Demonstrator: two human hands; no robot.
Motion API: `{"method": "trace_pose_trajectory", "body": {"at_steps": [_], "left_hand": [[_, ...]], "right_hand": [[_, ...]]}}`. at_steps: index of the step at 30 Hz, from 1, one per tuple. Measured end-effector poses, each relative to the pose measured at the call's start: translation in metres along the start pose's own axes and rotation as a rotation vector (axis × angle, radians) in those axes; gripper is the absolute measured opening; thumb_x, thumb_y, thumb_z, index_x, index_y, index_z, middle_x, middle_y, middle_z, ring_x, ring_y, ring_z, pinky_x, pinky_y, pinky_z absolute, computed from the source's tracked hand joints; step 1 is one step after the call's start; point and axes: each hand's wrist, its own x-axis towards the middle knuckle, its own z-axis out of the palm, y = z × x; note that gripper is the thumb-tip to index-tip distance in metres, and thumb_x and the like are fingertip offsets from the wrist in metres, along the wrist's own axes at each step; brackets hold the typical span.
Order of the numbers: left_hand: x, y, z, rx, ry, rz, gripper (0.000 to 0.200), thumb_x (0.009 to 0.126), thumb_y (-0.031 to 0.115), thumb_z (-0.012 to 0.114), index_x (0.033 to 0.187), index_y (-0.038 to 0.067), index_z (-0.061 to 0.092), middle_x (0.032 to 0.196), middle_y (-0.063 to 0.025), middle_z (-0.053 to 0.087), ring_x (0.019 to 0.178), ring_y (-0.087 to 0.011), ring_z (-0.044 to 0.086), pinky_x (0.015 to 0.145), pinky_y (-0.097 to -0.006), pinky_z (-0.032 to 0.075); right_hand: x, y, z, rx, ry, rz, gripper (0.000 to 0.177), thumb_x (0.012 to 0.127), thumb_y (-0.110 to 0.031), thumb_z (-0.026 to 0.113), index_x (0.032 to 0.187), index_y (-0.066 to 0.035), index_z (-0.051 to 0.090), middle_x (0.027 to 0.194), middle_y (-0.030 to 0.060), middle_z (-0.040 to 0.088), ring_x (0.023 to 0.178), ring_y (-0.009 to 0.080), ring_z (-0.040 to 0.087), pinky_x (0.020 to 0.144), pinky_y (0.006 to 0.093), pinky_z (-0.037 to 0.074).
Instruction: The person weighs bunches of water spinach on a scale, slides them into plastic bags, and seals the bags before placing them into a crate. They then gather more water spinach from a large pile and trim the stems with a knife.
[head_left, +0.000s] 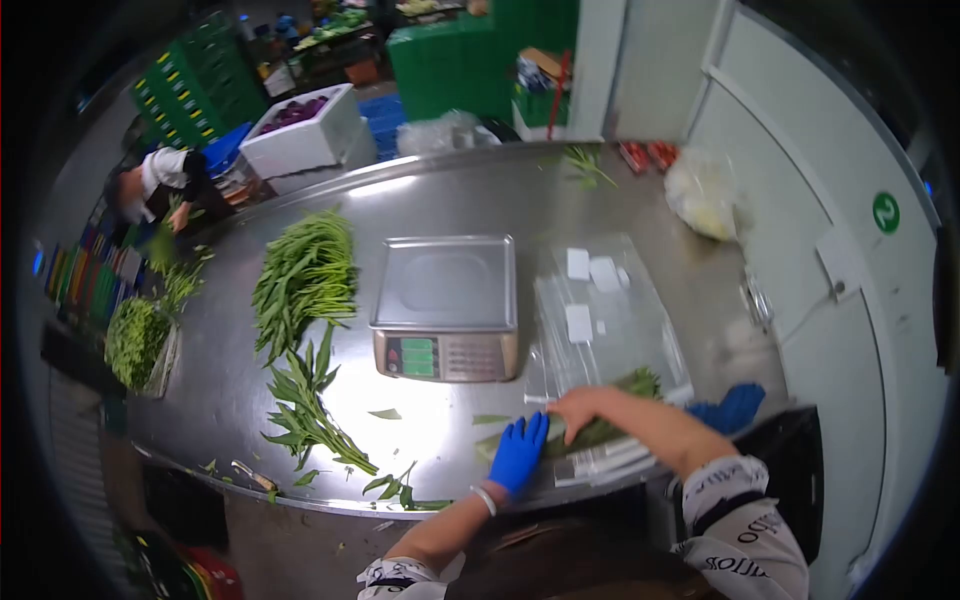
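Laying left hand (518, 455) flat, fingers extended, near the 8 o'clock end of greens (643, 381) lying lengthwise 8-to-2 o'clock, with right hand (582, 405) bent over the middle, nearer the 2 o'clock end, can't tell if gripping.

a steel table (400, 180) stands beside a pale wall (800, 190), green crates (205, 85) stacked beyond.
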Motion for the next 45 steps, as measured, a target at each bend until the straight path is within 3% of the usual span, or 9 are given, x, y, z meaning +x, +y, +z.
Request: {"method": "trace_pose_trajectory", "body": {"at_steps": [7, 9, 18, 22, 25, 31, 37, 40, 45], "left_hand": [[0.02, 0.007, -0.107, -0.285, 0.156, 0.378, 0.069, 0.071, 0.024, 0.075, 0.132, 0.009, 0.047, 0.132, -0.0134, 0.048, 0.106, -0.0323, 0.051, 0.089, -0.0409, 0.043], [0.016, 0.009, -0.084, -0.392, 0.433, 0.342, 0.055, 0.074, 0.022, 0.074, 0.123, 0.008, 0.055, 0.122, -0.014, 0.053, 0.106, -0.0329, 0.052, 0.086, -0.0418, 0.043], [0.132, -0.021, 0.065, -0.485, 0.214, 0.063, 0.032, 0.078, 0.015, 0.064, 0.11, 0.011, 0.062, 0.11, -0.0161, 0.06, 0.101, -0.0349, 0.055, 0.086, -0.0419, 0.044], [0.182, -0.048, 0.074, -0.669, -0.155, 0.133, 0.012, 0.075, 0.016, 0.07, 0.082, 0.006, 0.071, 0.088, -0.0104, 0.066, 0.089, -0.0282, 0.061, 0.081, -0.0369, 0.047], [0.198, -0.036, 0.048, -1.119, -0.263, -0.045, 0.014, 0.077, 0.015, 0.07, 0.087, 0.005, 0.072, 0.088, -0.0107, 0.067, 0.081, -0.0241, 0.064, 0.076, -0.0313, 0.049], [0.188, 0.002, 0.06, -0.998, -0.355, -0.132, 0.012, 0.079, 0.012, 0.069, 0.087, 0.003, 0.068, 0.084, -0.0086, 0.066, 0.075, -0.019, 0.062, 0.07, -0.0309, 0.049], [0.186, 0.03, -0.011, -1.048, -0.259, 0.022, 0.008, 0.08, 0.011, 0.067, 0.085, 0.005, 0.067, 0.082, -0.0073, 0.065, 0.068, -0.0154, 0.058, 0.064, -0.0283, 0.047], [0.175, 0.036, -0.002, -0.722, 0.206, 0.287, 0.01, 0.08, 0.006, 0.064, 0.091, 0.007, 0.065, 0.107, -0.009, 0.062, 0.089, -0.0181, 0.057, 0.074, -0.0296, 0.047], [0.153, 0.08, -0.047, -1.03, 0.134, 0.283, 0.014, 0.083, 0.009, 0.062, 0.097, 0.007, 0.06, 0.122, -0.0134, 0.056, 0.122, -0.0337, 0.046, 0.104, -0.0415, 0.033]], "right_hand": [[-0.121, -0.028, -0.016, 0.791, -0.125, 0.065, 0.064, 0.07, -0.033, 0.078, 0.118, 0.001, 0.054, 0.107, 0.0154, 0.064, 0.096, 0.0233, 0.062, 0.081, 0.0363, 0.05], [-0.171, -0.019, 0.026, 1.324, -0.047, 0.087, 0.061, 0.074, -0.027, 0.076, 0.122, 0.001, 0.051, 0.108, 0.0138, 0.062, 0.096, 0.0204, 0.062, 0.082, 0.0355, 0.051], [-0.3, -0.099, 0.224, 2.147, 0.531, 0.505, 0.084, 0.067, -0.034, 0.078, 0.133, 0.0, 0.039, 0.116, 0.0123, 0.057, 0.101, 0.0209, 0.059, 0.088, 0.0362, 0.048], [-0.303, -0.13, 0.196, 2.032, 0.55, 0.562, 0.086, 0.071, -0.037, 0.076, 0.137, 0.001, 0.035, 0.118, 0.0133, 0.055, 0.103, 0.0208, 0.057, 0.09, 0.0356, 0.047], [-0.293, -0.127, 0.191, 1.892, 0.527, 0.529, 0.092, 0.07, -0.037, 0.076, 0.141, -0.001, 0.029, 0.123, 0.0132, 0.052, 0.108, 0.0201, 0.053, 0.093, 0.0359, 0.044], [-0.254, -0.104, 0.165, 2.212, 0.52, 0.312, 0.09, 0.073, -0.038, 0.071, 0.143, -0.004, 0.027, 0.127, 0.0123, 0.049, 0.112, 0.0198, 0.051, 0.094, 0.0353, 0.043], [-0.222, -0.08, 0.163, 2.378, 0.414, 0.44, 0.047, 0.085, -0.039, 0.061, 0.119, -0.006, 0.057, 0.107, 0.0066, 0.063, 0.089, 0.0161, 0.062, 0.082, 0.0326, 0.049], [-0.213, -0.086, 0.131, 2.577, 0.451, 0.406, 0.043, 0.089, -0.04, 0.057, 0.117, -0.008, 0.059, 0.105, 0.0038, 0.065, 0.088, 0.0135, 0.062, 0.079, 0.0314, 0.049], [-0.198, -0.08, 0.104, 2.609, 0.518, 0.382, 0.04, 0.091, -0.038, 0.055, 0.115, -0.006, 0.061, 0.1, 0.0051, 0.068, 0.082, 0.0164, 0.065, 0.076, 0.0323, 0.052]]}}
